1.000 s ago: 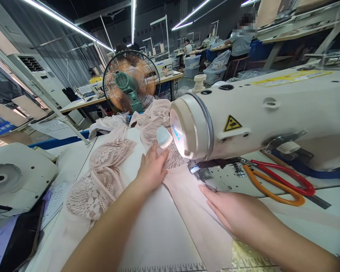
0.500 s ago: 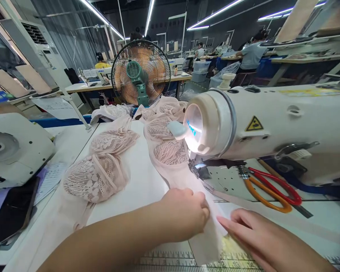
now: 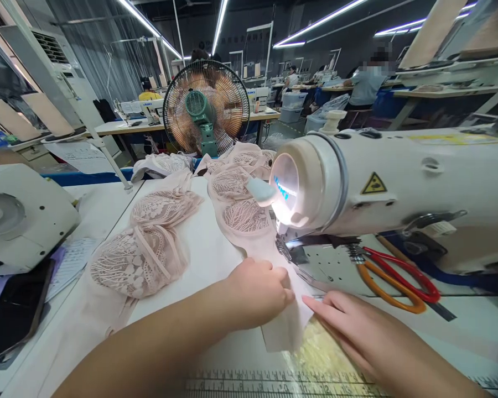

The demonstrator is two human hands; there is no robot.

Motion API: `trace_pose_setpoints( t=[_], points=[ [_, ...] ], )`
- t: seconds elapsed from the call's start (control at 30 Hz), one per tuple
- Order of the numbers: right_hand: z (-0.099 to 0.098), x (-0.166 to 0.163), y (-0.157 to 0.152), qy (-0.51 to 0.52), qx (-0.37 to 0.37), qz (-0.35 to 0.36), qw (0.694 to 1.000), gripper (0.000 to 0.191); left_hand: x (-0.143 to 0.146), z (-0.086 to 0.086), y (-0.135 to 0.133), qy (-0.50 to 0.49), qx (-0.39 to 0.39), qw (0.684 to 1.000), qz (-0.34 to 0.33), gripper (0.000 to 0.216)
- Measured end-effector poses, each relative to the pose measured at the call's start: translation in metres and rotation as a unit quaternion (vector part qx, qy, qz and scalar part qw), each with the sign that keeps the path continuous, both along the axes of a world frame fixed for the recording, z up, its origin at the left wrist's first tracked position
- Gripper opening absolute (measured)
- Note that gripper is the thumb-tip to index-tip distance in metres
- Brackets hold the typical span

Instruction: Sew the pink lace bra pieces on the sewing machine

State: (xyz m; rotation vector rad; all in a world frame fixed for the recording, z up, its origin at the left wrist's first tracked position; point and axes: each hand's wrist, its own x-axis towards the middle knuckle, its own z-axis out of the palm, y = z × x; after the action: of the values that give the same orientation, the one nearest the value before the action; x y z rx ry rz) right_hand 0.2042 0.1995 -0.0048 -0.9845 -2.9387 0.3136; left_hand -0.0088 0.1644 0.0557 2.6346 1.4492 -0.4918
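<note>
A pale pink lace bra (image 3: 245, 216) lies with one cup beside the sewing machine head (image 3: 311, 179) and its band running toward me under the presser foot (image 3: 283, 247). My left hand (image 3: 257, 293) is closed on the band, its fingers curled into the fabric. At the band's right edge is my right hand (image 3: 348, 320), its thumb stretched onto the cloth; its lower fingers are partly hidden, and it appears to pinch the edge. A narrow pale elastic strip (image 3: 444, 331) runs from the foot, passing by the right hand toward the right.
Orange-and-red-handled scissors (image 3: 398, 279) lie right of the needle area. Another lace bra (image 3: 136, 260) rests on the left, near a dark phone (image 3: 19, 301). A printed ruler (image 3: 240, 384) crosses the front edge, below yellowish material (image 3: 323, 348). A fan (image 3: 207, 108) stands behind.
Both hands have moved forward and slightly left, carrying the near end of the bra band away from the ruler. The cups have shifted slightly left.
</note>
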Motion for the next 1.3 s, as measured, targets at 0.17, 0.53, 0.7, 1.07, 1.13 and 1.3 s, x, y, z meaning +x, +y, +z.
trace_pose_setpoints(
  t=[0.17, 0.53, 0.7, 1.07, 1.13, 1.3],
  points=[
    [0.008, -0.009, 0.008, -0.052, -0.022, -0.006, 0.998, 0.043, 0.0, -0.001, 0.0, -0.006, 0.018, 0.999, -0.033, 0.024],
    [0.03, -0.039, 0.017, -0.174, -0.063, -0.078, 0.98, 0.054, -0.003, -0.006, 0.007, -0.078, 0.051, 0.995, -0.022, 0.044],
    [0.03, -0.037, 0.014, -0.186, -0.06, -0.069, 0.978, 0.056, -0.001, -0.016, 0.01, -0.091, 0.081, 0.992, -0.012, 0.054],
    [0.035, -0.043, 0.014, -0.223, -0.05, -0.069, 0.971, 0.066, -0.008, -0.009, 0.007, -0.066, 0.068, 0.995, -0.022, 0.047],
    [0.037, -0.047, 0.015, -0.231, -0.046, -0.069, 0.969, 0.072, -0.01, -0.01, 0.009, -0.06, 0.072, 0.995, -0.018, 0.047],
    [0.035, -0.055, 0.018, -0.252, -0.01, -0.067, 0.965, 0.064, -0.014, -0.013, 0.013, -0.051, 0.087, 0.995, -0.011, 0.046]
  ],
)
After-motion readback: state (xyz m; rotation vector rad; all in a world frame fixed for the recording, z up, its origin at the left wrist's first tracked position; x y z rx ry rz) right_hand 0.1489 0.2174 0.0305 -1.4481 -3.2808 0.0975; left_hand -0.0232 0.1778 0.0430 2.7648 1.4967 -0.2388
